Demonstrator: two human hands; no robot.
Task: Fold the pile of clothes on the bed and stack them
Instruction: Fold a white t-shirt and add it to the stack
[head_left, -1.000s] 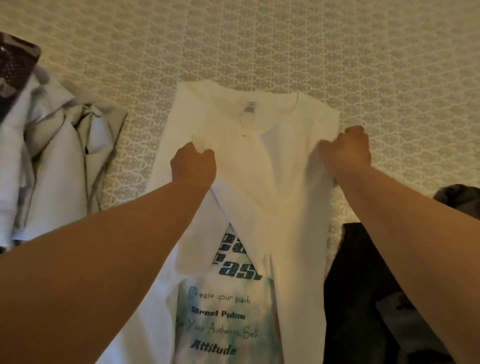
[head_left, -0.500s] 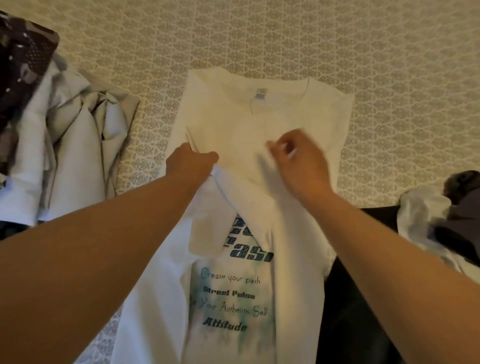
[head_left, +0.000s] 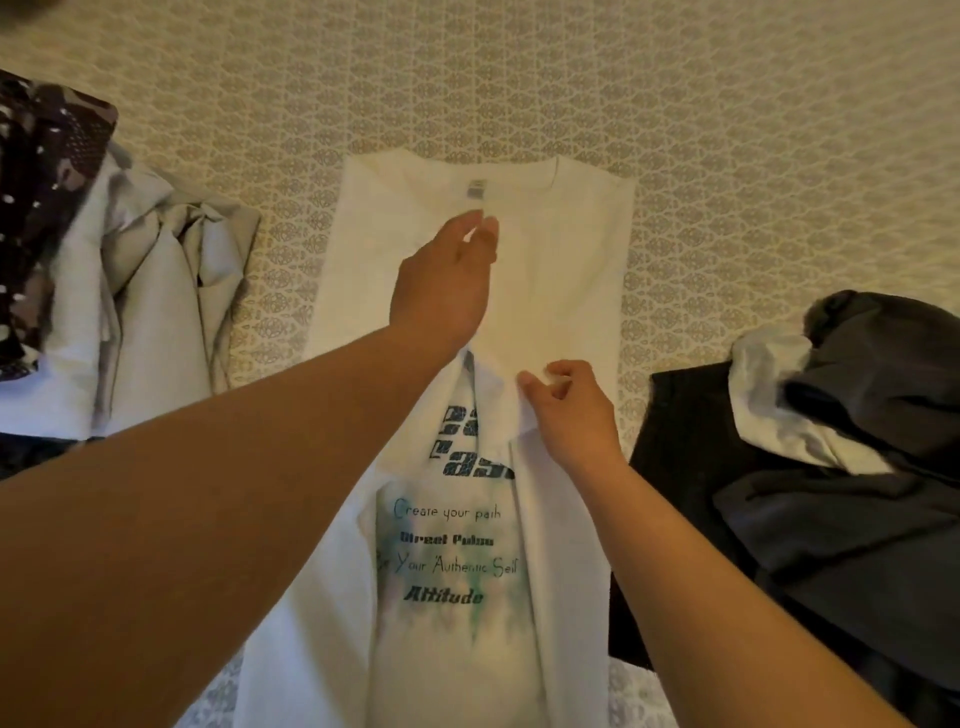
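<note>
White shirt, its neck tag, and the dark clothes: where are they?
White shirt (head_left: 566, 270), head view, plain upper chest.
Neck tag (head_left: 476, 188), head view, tag's middle.
Dark clothes (head_left: 831, 561), head view, grey folds on right.

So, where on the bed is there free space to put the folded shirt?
Bare bedspread lies beyond the white T-shirt collar, and in a narrow strip between it and the grey clothes. The dark clothes pile crowds the right.
</note>
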